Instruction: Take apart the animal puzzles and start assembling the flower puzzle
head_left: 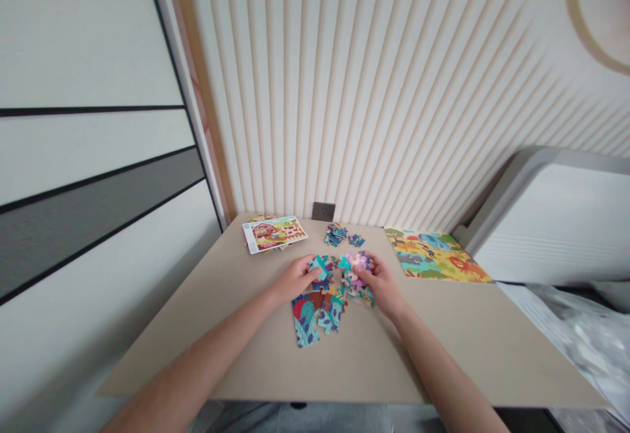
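My left hand (296, 279) is closed on a teal jigsaw puzzle piece (321, 268), thumb on top. My right hand (382, 283) grips several jigsaw puzzle pieces (358, 264) in pink, purple and teal. Below and between the hands lies a partly joined puzzle section (306, 321) with a red and teal picture. Loose pieces sit close to it, some hidden under my fingers. Farther back on the table is a small heap of dark blue puzzle pieces (335, 233), with a few more just to its right.
A stack of picture cards (275, 233) with a barn scene lies at the back left. An animal puzzle (436, 254) lies flat at the right. The beige table (236, 348) meets a ribbed wall with a dark socket (323, 211). Clear plastic wrapping (585, 334) lies beyond its right edge.
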Demonstrator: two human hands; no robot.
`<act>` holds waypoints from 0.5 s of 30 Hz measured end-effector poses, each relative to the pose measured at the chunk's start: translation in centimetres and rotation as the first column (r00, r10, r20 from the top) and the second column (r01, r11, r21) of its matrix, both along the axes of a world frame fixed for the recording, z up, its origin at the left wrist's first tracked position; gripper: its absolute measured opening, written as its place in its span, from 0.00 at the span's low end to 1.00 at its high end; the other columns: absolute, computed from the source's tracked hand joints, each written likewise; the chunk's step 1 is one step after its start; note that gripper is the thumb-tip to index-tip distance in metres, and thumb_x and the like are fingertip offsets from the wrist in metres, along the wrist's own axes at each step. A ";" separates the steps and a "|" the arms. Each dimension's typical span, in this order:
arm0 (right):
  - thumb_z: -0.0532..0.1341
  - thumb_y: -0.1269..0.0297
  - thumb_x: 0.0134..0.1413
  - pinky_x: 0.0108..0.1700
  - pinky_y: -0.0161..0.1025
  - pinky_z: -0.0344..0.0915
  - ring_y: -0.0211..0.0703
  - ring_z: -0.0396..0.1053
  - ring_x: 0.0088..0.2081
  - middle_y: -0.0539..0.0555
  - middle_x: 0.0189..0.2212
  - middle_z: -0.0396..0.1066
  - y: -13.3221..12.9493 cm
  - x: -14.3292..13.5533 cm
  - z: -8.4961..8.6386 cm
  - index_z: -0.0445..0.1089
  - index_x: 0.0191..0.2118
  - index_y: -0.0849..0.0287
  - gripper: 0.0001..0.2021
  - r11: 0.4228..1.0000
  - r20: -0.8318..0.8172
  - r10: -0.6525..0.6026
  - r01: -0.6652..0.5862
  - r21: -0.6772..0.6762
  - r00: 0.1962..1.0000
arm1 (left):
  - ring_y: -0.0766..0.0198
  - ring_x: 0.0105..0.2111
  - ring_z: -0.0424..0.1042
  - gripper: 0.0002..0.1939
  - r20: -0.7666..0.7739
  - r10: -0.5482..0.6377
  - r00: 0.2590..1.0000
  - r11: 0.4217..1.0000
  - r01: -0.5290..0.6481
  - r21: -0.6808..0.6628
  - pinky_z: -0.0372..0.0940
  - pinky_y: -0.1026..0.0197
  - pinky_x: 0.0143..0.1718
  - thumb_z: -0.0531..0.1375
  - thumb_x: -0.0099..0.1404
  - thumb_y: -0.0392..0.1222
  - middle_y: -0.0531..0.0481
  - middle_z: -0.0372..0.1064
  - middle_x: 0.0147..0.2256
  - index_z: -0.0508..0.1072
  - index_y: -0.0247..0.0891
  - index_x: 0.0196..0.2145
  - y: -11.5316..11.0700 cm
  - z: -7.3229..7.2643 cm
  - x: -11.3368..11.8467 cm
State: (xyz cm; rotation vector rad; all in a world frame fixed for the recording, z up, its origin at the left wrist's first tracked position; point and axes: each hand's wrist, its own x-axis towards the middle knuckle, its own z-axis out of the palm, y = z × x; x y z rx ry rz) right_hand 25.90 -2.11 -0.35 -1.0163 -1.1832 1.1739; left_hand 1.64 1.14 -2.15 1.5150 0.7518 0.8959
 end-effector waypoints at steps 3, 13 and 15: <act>0.72 0.52 0.47 0.35 0.39 0.71 0.44 0.73 0.33 0.51 0.37 0.76 -0.7 -2.1 -0.8 0.68 0.49 0.53 0.25 0.996 0.091 0.087 -0.089 0.016 0.992 | 0.56 0.39 0.74 0.23 -0.044 0.011 0.999 0.999 -0.009 0.040 0.68 0.59 0.39 0.58 0.68 0.59 0.46 0.75 0.38 0.72 0.35 0.46 0.1 -0.2 0.1; 0.69 0.53 0.50 0.39 0.42 0.70 0.47 0.72 0.37 0.52 0.38 0.75 -1.1 -2.6 -1.2 0.70 0.51 0.53 0.23 0.991 0.358 -0.016 -0.032 0.128 0.933 | 0.59 0.34 0.70 0.21 -0.158 0.032 0.987 0.981 0.000 0.195 0.65 0.62 0.35 0.59 0.67 0.59 0.50 0.73 0.34 0.73 0.36 0.37 -0.8 0.5 0.1; 0.69 0.54 0.51 0.41 0.43 0.70 0.48 0.71 0.39 0.52 0.39 0.75 -1.1 -2.6 -1.2 0.70 0.53 0.53 0.24 0.988 0.405 -0.019 -0.046 0.149 0.914 | 0.58 0.36 0.71 0.18 -0.177 0.082 0.981 0.971 -0.039 0.234 0.65 0.61 0.38 0.60 0.67 0.56 0.49 0.74 0.36 0.74 0.36 0.38 -0.9 0.7 0.2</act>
